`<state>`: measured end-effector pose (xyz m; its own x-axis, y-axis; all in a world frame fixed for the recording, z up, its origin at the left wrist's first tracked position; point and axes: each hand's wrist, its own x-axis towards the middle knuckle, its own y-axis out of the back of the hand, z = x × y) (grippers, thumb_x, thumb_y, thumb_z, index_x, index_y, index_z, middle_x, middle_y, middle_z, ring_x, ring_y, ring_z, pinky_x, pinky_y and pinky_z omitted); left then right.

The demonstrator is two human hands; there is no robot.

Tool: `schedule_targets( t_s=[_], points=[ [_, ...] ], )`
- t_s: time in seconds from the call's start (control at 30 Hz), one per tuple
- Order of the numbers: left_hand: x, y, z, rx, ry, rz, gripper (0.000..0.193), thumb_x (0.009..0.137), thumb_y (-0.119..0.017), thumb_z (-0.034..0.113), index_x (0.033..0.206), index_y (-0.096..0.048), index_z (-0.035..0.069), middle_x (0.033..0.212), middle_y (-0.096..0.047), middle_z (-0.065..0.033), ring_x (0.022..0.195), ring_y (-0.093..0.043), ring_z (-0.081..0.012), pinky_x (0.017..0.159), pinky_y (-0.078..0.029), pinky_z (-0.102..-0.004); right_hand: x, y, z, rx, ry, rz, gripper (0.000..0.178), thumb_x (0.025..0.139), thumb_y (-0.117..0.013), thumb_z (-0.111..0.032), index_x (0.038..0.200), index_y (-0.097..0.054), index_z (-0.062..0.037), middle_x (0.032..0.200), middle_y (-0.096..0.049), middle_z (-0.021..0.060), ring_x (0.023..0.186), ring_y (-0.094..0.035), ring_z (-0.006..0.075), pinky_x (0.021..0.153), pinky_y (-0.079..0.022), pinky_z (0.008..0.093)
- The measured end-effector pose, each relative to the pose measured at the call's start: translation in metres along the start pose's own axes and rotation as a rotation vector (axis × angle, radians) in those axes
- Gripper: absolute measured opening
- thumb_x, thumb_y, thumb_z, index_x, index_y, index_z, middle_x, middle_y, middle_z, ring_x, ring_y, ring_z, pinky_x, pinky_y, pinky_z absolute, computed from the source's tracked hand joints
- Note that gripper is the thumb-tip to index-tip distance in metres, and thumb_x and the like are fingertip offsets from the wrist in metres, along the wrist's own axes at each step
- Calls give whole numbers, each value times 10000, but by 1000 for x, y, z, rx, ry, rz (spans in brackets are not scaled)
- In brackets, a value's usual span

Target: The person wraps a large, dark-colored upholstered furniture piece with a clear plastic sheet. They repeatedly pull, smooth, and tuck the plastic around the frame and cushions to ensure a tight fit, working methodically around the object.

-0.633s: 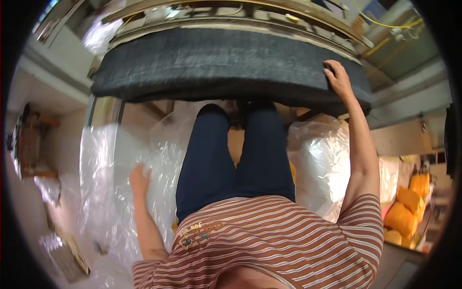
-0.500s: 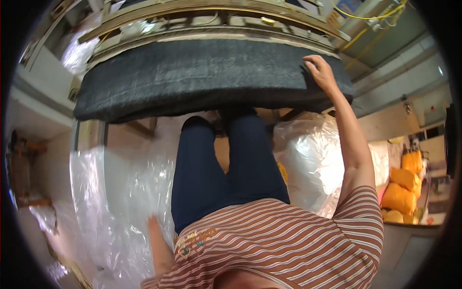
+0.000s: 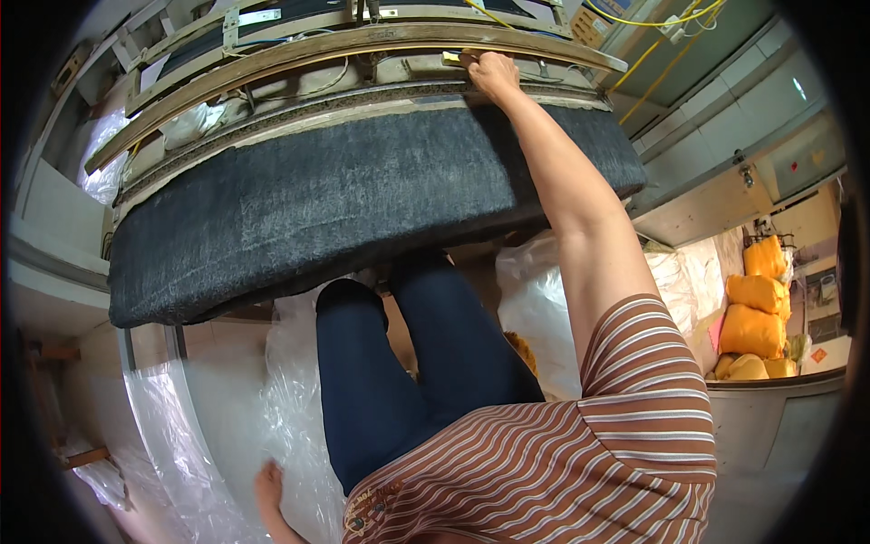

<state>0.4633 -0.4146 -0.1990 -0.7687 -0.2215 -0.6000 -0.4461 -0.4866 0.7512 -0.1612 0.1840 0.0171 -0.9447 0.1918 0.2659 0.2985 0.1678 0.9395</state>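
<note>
Dark grey felt padding [image 3: 362, 199], a long curved slab with a fuzzy, fibrous face, lies draped over the front of a big curved wooden frame [image 3: 362, 45] right before the person, bowing down toward the knees. The right hand [image 3: 492, 72] reaches up over the slab's top edge and rests with fingers curled on the pale rail of the frame, where a small yellowish tab sits under the fingertips; whether it pinches that tab or only presses on it I cannot tell. To do this well, I would judge, the hand should keep a flat, firm press along the rail so the felt stays seated and does not slide off its curve.

The left hand [image 3: 268, 485] hangs low by the person's side, fingers loosely spread and holding nothing, touching or just beside crinkled clear plastic sheeting [image 3: 227, 435] that spills across the floor.

Beyond the padding, the frame shows layered strips of light wood, metal brackets and thin yellow cables [image 3: 652, 54] running off to the upper right. More glossy plastic [image 3: 535, 281] bulges behind the legs, and plump orange-yellow sacks [image 3: 757, 317] sit stacked at the far right.
</note>
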Motion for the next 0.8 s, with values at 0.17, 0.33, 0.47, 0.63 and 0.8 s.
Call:
schedule_targets(
  t_s=[0.17,0.33,0.47,0.63,0.8],
  points=[
    [36,142,146,25,-236,514,275,913,-553,213,1134,-629,68,1059,-655,-161,980,-620,-329,847,-479,-382,19,-18,9,212,101,-39,364,758,-681,-380,964,-666,-80,955,-672,149,934,-625,300,830,-465,386],
    [63,228,227,-13,-544,879,165,872,-617,111,1016,-674,54,930,-684,-115,860,-648,-278,764,-501,-333,17,-22,10,151,140,-78,406,733,-569,-342,1037,-673,-93,1053,-656,177,1031,-603,326,873,-470,421],
    [92,280,275,-37,-613,1060,171,862,-618,88,1018,-676,47,925,-684,-101,844,-646,-217,758,-495,-300,2,-8,-2,149,195,-31,406,764,-499,-297,1063,-658,-73,1017,-652,217,988,-611,359,869,-468,453],
    [162,310,284,-244,-521,1001,226,892,-563,170,1038,-665,31,941,-687,-110,839,-637,-191,782,-481,-299,-49,7,-5,153,356,166,240,825,-497,-250,946,-567,-55,737,-646,167,738,-636,353,692,-480,477],
    [191,315,285,-202,-393,988,277,900,-518,215,1047,-664,31,979,-681,-146,888,-638,-254,827,-468,-337,-49,-1,19,79,569,378,144,818,-518,-165,935,-558,-90,654,-605,120,639,-619,303,629,-476,441]
  ],
)
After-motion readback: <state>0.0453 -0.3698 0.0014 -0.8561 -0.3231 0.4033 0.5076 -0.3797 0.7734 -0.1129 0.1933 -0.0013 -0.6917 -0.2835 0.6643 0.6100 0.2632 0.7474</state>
